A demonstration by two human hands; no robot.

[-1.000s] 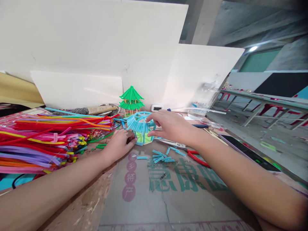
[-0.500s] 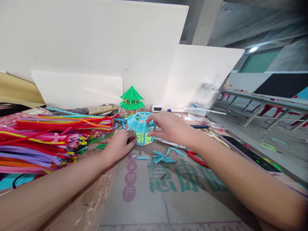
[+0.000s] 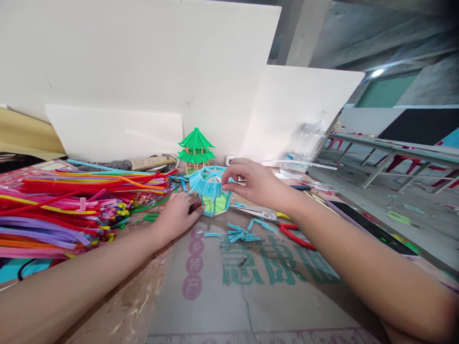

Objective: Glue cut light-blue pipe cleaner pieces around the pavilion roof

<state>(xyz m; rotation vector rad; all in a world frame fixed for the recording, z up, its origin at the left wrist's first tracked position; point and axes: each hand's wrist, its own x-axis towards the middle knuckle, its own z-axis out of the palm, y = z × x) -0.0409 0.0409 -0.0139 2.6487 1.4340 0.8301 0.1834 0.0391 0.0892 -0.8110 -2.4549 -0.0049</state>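
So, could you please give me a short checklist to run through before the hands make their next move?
1. Left hand at the lower-left edge of the light-blue fuzzy-stick pavilion model: ok.
2. Right hand gripping a piece: cannot tell; its curled fingertips are by the model's right side.
3. Roof strips all round: not ok; they cover the left and front, while open ribs show at the back.
4. Short, straight light-blue fuzzy strips available: ok, loose in front of the model.
5. Silver-bladed metal scissors out of both hands: ok.
6. Green two-tiered fuzzy-stick pavilion upright: ok.
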